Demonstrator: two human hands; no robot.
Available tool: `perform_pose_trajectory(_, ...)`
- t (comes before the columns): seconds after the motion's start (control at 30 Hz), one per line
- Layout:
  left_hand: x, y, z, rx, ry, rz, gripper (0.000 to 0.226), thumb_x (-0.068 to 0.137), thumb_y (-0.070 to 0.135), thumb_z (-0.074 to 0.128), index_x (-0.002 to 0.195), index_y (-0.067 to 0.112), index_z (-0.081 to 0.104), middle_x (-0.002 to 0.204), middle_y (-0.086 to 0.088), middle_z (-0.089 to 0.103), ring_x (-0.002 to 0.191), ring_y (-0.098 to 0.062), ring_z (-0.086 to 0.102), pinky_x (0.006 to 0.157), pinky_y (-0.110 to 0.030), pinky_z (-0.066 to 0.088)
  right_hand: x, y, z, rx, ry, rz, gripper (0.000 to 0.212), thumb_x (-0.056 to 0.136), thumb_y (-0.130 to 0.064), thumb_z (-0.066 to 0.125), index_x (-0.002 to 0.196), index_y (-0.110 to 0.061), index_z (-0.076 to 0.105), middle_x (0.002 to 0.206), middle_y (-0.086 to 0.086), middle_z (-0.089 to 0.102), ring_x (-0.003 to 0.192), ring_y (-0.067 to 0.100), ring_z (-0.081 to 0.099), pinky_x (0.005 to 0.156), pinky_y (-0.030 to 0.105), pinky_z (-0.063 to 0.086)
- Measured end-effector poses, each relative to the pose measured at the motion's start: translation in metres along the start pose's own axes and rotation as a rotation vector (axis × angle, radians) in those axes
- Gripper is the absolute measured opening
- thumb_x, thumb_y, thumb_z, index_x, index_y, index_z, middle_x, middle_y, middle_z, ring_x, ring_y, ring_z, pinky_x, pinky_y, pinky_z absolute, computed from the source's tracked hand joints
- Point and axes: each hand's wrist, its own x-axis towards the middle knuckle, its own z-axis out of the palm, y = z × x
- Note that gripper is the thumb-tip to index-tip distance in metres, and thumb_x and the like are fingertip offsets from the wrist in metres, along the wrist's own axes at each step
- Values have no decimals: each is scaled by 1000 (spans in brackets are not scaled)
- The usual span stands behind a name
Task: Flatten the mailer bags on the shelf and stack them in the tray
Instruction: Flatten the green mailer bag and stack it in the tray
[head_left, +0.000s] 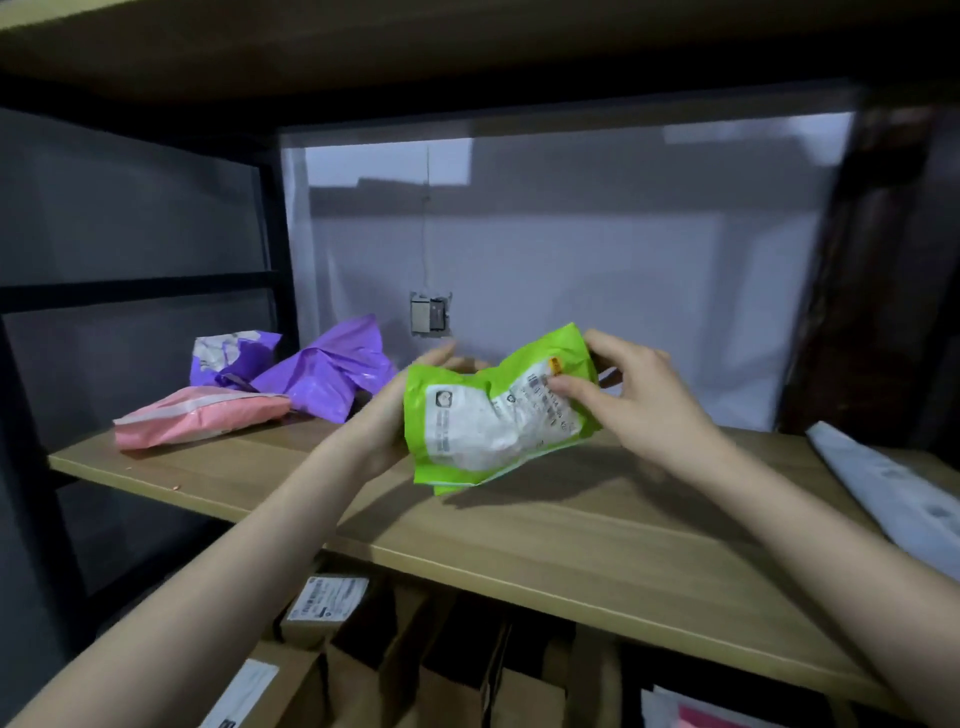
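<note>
Lower level, nearest: brown cardboard boxes (363, 670) stand packed side by side under the shelf; two show white printed labels (328, 597). Box contents not visible. A pale and pink item at the lower right corner is too cut off to identify.

Wooden shelf (571, 545): light wood-grain board on a dark metal frame (272, 223).

Green mailer bag (498, 410): crumpled, white shipping label facing the camera, held upright above the middle of the shelf, its bottom edge close over the board; contact with the board cannot be told. Contents not visible.

Left hand (387, 415): grip closed on the bag's left edge, fingers behind it.

Right hand (631, 395): grip pinched on the bag's upper right corner, thumb across the label, fingers curled over the top edge.

White sheet-like item (893, 483): lies at the shelf's right end, partly out of frame; type unclear.

Pink mailer bag (202, 415): lies fairly flat at the left end of the shelf.

Purple mailer bag (332, 374): crumpled, just behind and right of the pink one.

Second purple mailer bag (231, 356): behind the pink one, white label showing, crumpled.

Rear: translucent plastic sheet (597, 249) hangs behind the shelf; a small grey wall fitting (430, 314) shows through it.
</note>
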Motion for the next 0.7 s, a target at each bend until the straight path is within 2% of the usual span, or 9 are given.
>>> perform_pose_trajectory(0.1, 6, 3, 25, -168, -2, -8, 60, 93, 57, 30, 95, 10, 68, 92, -6, 74, 83, -18, 71, 79, -33, 52, -8, 13, -22, 9, 85, 103, 15, 83, -26, 68, 86, -11, 65, 80, 8, 70, 81, 27, 62, 80, 42, 49)
perform_pose_trajectory(0.17, 8, 0, 42, 66, 26, 60, 54, 90, 59, 40, 91, 16, 72, 93, 1, 74, 88, -13, 69, 81, -30, 51, -13, 24, -33, 22, 139, 176, 16, 83, -23, 68, 89, -8, 66, 85, 10, 71, 85, 29, 64, 83, 43, 50)
perform_pose_trajectory(0.23, 6, -6, 60, 352, 64, 196, 37, 90, 47, 54, 84, 15, 71, 79, 10, 69, 76, -4, 63, 70, -21, 47, -19, 31, -42, 63, 168, 239, 14, 83, -19, 68, 90, -7, 66, 88, 8, 72, 88, 26, 66, 86, 42, 50)
perform_pose_trajectory(0.27, 7, -8, 68, 400, 92, 259, 32, 90, 39, 58, 81, 11, 69, 73, 9, 64, 68, -3, 58, 64, -17, 44, -23, 34, -47, 75, 178, 267, 12, 84, -17, 68, 90, -7, 66, 88, 6, 72, 87, 23, 67, 86, 40, 50)
perform_pose_trajectory(0.37, 12, -12, 87, 340, 184, 333, 25, 89, 28, 62, 76, 7, 67, 67, 7, 60, 60, -3, 53, 58, -17, 42, -35, 39, -59, 127, 210, 345, 3, 85, -12, 66, 87, -14, 66, 83, -1, 68, 85, 16, 66, 87, 38, 51)
perform_pose_trajectory(0.43, 17, -16, 95, 331, 235, 312, 18, 88, 26, 64, 76, 13, 69, 73, 3, 66, 65, -8, 58, 66, -26, 47, -41, 45, -66, 157, 214, 405, 3, 85, -12, 66, 88, -12, 67, 83, -1, 69, 87, 20, 68, 88, 42, 52)
perform_pose_trajectory(0.53, 26, -29, 103, 331, 274, 298, 10, 84, 18, 68, 75, 18, 64, 79, -1, 68, 76, -17, 62, 80, -36, 51, -50, 58, -70, 168, 158, 507, 7, 85, -13, 66, 90, -7, 68, 85, 7, 71, 89, 28, 69, 86, 45, 53)
perform_pose_trajectory(0.63, 31, -48, 107, 427, 276, 262, 24, 78, 14, 71, 74, 22, 49, 70, 2, 59, 69, -16, 57, 76, -35, 48, -59, 71, -71, 225, 15, 658, 5, 85, -14, 67, 83, -9, 66, 83, 11, 70, 87, 28, 66, 79, 38, 51)
perform_pose_trajectory(0.7, 30, -59, 107, 571, 188, 161, 29, 78, 13, 71, 86, 22, 44, 79, 4, 56, 72, -12, 58, 80, -35, 48, -68, 78, -72, 214, -119, 747, 7, 85, -16, 67, 87, -9, 64, 89, 11, 69, 86, 24, 63, 75, 34, 49)
